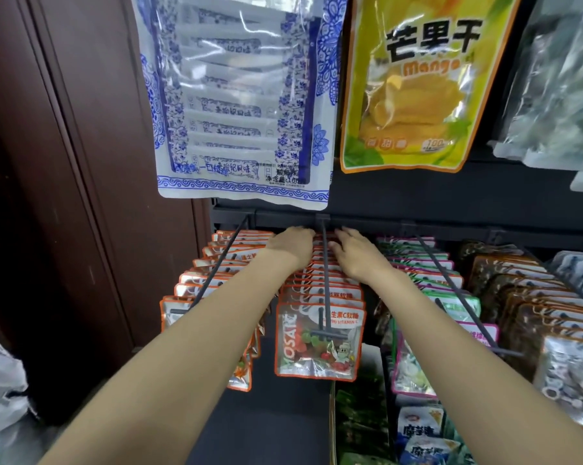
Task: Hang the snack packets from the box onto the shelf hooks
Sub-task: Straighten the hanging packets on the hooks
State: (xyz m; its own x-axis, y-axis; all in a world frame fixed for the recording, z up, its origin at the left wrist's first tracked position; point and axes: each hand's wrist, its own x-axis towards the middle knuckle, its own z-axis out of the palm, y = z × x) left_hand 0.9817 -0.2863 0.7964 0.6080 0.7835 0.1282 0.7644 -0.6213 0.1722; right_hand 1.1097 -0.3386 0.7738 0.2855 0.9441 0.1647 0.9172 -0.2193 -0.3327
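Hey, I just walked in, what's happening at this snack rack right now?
A person is stocking a shop rack. Both arms reach to the back of the middle hook, which is loaded with orange-edged gummy packets. The left hand and right hand rest on the rearmost packets, one on each side of the hook. Whether either hand grips a packet cannot be told. Neighbouring hooks are also full, and a mango packet hangs above.

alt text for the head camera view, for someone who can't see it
Both bare hands, left hand and right hand, reach to the back of a shelf hook loaded with orange-edged gummy packets. A blue-and-white pouch and a yellow mango bag hang above.
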